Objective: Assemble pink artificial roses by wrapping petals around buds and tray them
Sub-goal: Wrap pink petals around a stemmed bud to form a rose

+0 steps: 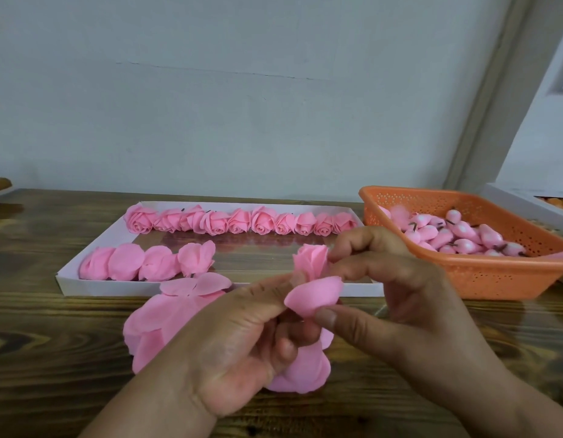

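Both hands hold a half-wrapped pink rose [311, 263] above the wooden table, in front of the tray. My left hand [229, 349] grips its lower part, where loose petals [302, 371] hang below the fingers. My right hand [397, 292] pinches an outer petal [315, 295] between thumb and fingers. The white tray [84, 284] carries a back row of several finished roses [239, 222] and a short front row of several roses [141, 262] lying on their sides. A pile of loose pink petals [160, 324] lies on the table left of my hands.
An orange perforated basket [482, 276] at the right holds several pink buds [457, 232] with dark stems. A white box edge [526, 200] shows behind it at the far right. A pale wall rises right behind the table.
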Motion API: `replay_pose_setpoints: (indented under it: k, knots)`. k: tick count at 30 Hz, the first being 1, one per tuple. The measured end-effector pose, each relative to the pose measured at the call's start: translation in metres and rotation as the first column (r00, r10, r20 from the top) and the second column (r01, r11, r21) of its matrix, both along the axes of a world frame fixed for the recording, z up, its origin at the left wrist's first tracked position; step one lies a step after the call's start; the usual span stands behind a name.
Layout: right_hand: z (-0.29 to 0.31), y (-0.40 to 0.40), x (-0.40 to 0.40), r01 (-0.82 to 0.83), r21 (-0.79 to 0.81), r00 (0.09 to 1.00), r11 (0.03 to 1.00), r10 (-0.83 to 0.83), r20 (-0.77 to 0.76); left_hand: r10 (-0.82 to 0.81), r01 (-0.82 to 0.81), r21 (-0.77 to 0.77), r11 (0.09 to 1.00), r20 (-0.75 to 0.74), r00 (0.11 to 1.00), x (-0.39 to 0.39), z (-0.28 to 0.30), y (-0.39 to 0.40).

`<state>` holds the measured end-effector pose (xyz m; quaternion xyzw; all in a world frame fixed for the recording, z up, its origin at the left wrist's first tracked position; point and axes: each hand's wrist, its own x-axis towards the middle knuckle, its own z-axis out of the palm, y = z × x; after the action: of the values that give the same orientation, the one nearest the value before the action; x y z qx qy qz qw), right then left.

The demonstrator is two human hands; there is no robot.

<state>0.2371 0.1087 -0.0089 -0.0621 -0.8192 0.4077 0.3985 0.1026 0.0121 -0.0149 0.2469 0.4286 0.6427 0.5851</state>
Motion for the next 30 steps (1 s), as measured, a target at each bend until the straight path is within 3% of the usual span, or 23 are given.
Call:
replay_pose_setpoints:
  k: [3,9,17,21,30]
  knots:
    - [-0.001,-0.002,-0.001,0.0,0.005,1.0,1.0,0.0,-0.031,0.0,0.0,0.01,1.0,-0.013,1.0,0.001,0.002,0.0]
    - [0.001,-0.007,-0.002,0.106,0.059,0.991,0.993,-0.101,-0.087,0.005,-0.007,0.017,1.0,0.148,0.989,-0.002,0.001,-0.001]
    - [0.005,-0.006,-0.006,0.129,-0.001,0.991,0.992,-0.129,-0.044,-0.046,0.042,0.061,0.997,0.059,0.997,-0.004,0.0,-0.003]
    - [0.006,-0.006,-0.006,0.163,0.057,0.987,0.985,-0.163,-0.004,-0.069,0.069,0.07,0.995,-0.012,0.998,-0.003,0.001,-0.002]
    - [-0.004,-0.005,-0.01,0.228,0.114,0.97,0.967,-0.215,-0.114,-0.042,0.05,0.124,0.991,-0.068,0.997,0.0,-0.001,-0.002]
